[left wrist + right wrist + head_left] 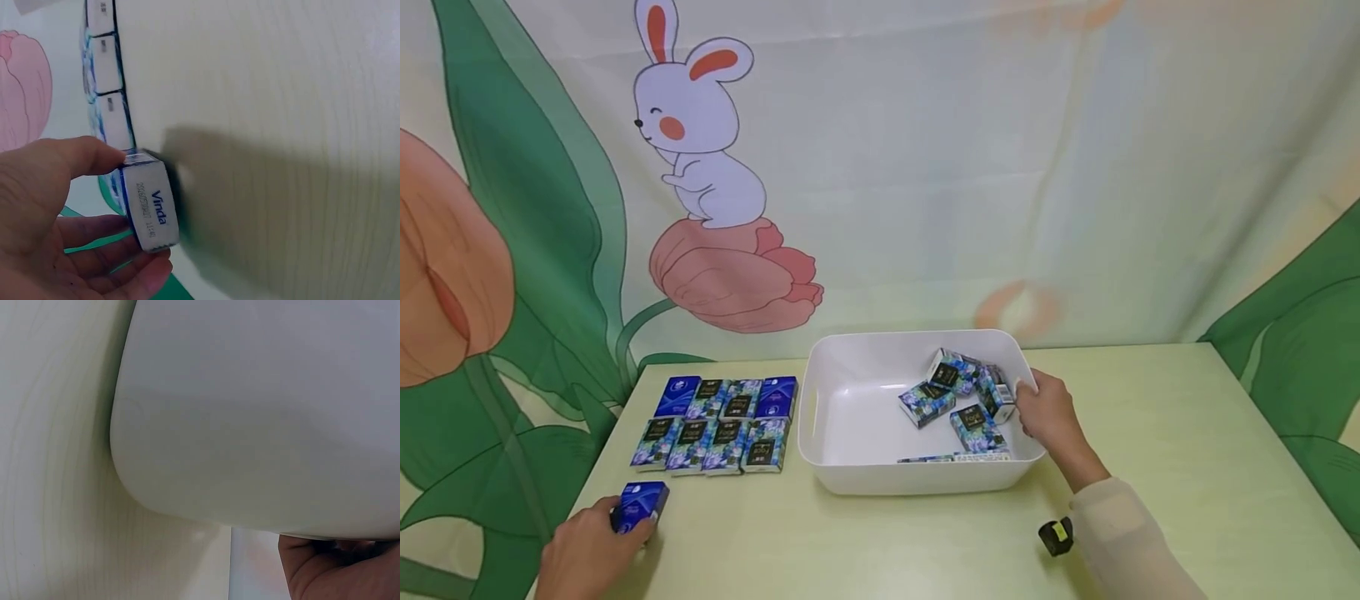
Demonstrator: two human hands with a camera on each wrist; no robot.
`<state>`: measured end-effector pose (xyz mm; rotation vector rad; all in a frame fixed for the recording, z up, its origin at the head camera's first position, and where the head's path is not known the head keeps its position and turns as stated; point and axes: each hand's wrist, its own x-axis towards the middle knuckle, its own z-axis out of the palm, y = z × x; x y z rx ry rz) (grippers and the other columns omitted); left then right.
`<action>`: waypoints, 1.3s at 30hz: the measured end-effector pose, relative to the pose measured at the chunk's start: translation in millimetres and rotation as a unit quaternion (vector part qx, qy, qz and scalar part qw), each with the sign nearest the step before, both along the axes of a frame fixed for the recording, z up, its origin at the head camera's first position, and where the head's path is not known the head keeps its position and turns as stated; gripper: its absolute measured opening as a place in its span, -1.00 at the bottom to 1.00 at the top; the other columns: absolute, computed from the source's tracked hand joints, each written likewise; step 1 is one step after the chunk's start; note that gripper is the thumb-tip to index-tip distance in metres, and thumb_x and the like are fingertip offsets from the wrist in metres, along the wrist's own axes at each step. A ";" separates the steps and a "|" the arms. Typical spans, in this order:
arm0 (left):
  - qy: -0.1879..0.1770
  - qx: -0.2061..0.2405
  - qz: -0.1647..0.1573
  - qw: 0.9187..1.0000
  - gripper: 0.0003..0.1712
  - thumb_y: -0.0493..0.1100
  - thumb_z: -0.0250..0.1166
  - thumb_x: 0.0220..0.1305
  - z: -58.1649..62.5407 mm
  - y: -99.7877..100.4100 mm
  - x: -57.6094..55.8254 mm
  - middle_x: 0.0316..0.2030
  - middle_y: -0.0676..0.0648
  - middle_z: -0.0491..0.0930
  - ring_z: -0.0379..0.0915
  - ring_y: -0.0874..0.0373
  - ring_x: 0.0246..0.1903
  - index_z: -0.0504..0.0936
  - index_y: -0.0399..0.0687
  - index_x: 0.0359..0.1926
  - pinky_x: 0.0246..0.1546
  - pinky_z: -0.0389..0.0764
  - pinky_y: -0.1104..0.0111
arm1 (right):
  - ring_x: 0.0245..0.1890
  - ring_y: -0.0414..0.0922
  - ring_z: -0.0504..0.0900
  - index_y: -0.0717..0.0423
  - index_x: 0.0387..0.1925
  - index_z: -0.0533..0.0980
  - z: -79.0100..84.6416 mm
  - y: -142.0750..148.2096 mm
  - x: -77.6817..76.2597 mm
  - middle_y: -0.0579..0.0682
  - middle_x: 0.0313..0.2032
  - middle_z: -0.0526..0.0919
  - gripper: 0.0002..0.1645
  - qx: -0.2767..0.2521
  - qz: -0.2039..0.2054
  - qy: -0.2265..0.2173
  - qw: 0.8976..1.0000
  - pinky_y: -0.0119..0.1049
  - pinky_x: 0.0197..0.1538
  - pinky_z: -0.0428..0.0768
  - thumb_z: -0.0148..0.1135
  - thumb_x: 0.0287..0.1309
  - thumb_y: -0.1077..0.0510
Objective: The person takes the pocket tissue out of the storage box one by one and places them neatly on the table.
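The left hand [587,546] pinches a blue packet [643,503] between thumb and fingers at lower left, its long axis seemingly pointing up the frame toward the packet rows [724,450] nearby, while the farther right hand [1056,413] grips the right end of the white bin [917,480].

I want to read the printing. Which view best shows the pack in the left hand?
Left wrist: the pack is close, with "Vinda" legible on its white end. The head view shows its blue top, smaller and partly covered by the left hand; the right wrist view does not show it.
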<state>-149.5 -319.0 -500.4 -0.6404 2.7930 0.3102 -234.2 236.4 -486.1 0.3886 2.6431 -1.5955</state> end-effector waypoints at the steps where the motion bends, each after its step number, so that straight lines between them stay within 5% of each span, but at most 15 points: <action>1: 0.006 0.002 -0.002 1.000 -0.06 0.15 0.41 0.15 -1.3 -1.2 -2.0 -0.08 -0.57 0.51 0.51 -0.43 -0.11 0.38 -0.63 0.17 -0.11 0.54 -0.19 | -0.70 -0.16 0.42 0.36 0.24 0.44 0.5 0.1 -0.2 0.04 -0.63 0.47 -0.50 0.001 -0.001 0.000 1.000 -0.30 -0.60 0.45 -0.14 0.43 0.16; 10: 0.017 -0.003 0.000 1.000 -0.03 0.22 0.33 0.24 0.2 1.8 -12.3 0.03 -0.57 0.46 0.46 -0.43 -0.03 0.34 -0.59 0.26 -0.08 0.52 -0.18 | -0.71 -0.17 0.42 0.36 0.28 0.43 2.9 -1.9 -1.8 0.05 -0.63 0.48 -0.47 -0.010 -0.006 0.004 1.000 -0.32 -0.61 0.46 -0.13 0.41 0.17; 15: 0.080 -0.019 -0.058 0.995 -0.09 0.23 0.27 0.28 22.5 32.5 -8.9 0.12 -0.56 0.41 0.38 -0.50 0.04 0.40 -0.52 0.26 -0.06 0.47 -0.28 | -0.72 -0.17 0.42 0.37 0.30 0.42 3.9 -2.2 -2.6 0.05 -0.63 0.47 -0.46 -0.011 -0.001 0.006 1.000 -0.32 -0.62 0.45 -0.13 0.41 0.18; 17: 0.138 -0.016 -0.105 0.985 -0.18 0.18 0.30 0.28 35.7 55.3 -8.8 0.15 -0.55 0.42 0.37 -0.52 0.06 0.47 -0.46 0.24 -0.08 0.46 -0.32 | -0.72 -0.17 0.42 0.36 0.30 0.42 4.4 -2.5 -2.7 0.05 -0.63 0.48 -0.46 -0.011 0.000 0.006 1.000 -0.32 -0.62 0.44 -0.13 0.41 0.18; 21: 0.244 0.008 -0.195 0.950 -0.31 0.09 0.38 0.23 61.1 107.1 -16.0 0.14 -0.47 0.50 0.42 -0.47 0.09 0.57 -0.34 0.21 -0.05 0.47 -0.32 | -0.72 -0.17 0.41 0.36 0.31 0.41 4.8 -1.9 -2.6 0.04 -0.64 0.47 -0.45 -0.008 0.000 0.006 1.000 -0.32 -0.62 0.43 -0.15 0.41 0.17; 25: 0.284 0.027 -0.264 0.921 -0.37 0.07 0.40 0.23 75.2 154.3 -31.7 0.13 -0.36 0.57 0.47 -0.36 0.12 0.61 -0.25 0.20 0.01 0.51 -0.25 | -0.73 -0.17 0.41 0.35 0.30 0.41 4.6 -0.8 -2.0 0.04 -0.65 0.46 -0.45 -0.005 0.000 0.004 1.000 -0.32 -0.62 0.43 -0.15 0.42 0.17; 31: 0.256 0.080 -0.346 0.899 -0.41 0.10 0.39 0.25 81.0 218.5 -55.2 0.08 -0.20 0.64 0.56 -0.16 0.07 0.65 -0.13 0.19 0.00 0.60 -0.06 | -0.72 -0.17 0.41 0.35 0.30 0.41 3.2 1.2 -1.2 0.05 -0.62 0.48 -0.46 -0.002 -0.004 0.005 1.000 -0.31 -0.61 0.44 -0.14 0.43 0.17; 35: 0.190 0.115 -0.402 0.888 -0.43 0.10 0.35 0.30 77.2 253.7 -67.4 0.08 -0.14 0.65 0.57 -0.10 0.07 0.63 -0.11 0.21 0.03 0.58 0.00 | -0.71 -0.17 0.41 0.34 0.30 0.42 1.2 1.4 -0.4 0.05 -0.63 0.47 -0.47 -0.004 -0.007 0.003 1.000 -0.31 -0.61 0.44 -0.14 0.43 0.17; 39: 0.099 0.169 -0.454 0.869 -0.41 0.07 0.31 0.34 70.7 277.9 -75.9 0.07 -0.17 0.66 0.59 -0.09 0.06 0.59 -0.18 0.26 0.06 0.57 0.03 | -0.71 -0.17 0.41 0.35 0.30 0.42 0.9 -0.6 0.9 0.05 -0.62 0.47 -0.47 -0.006 -0.008 0.004 1.000 -0.31 -0.61 0.44 -0.13 0.43 0.17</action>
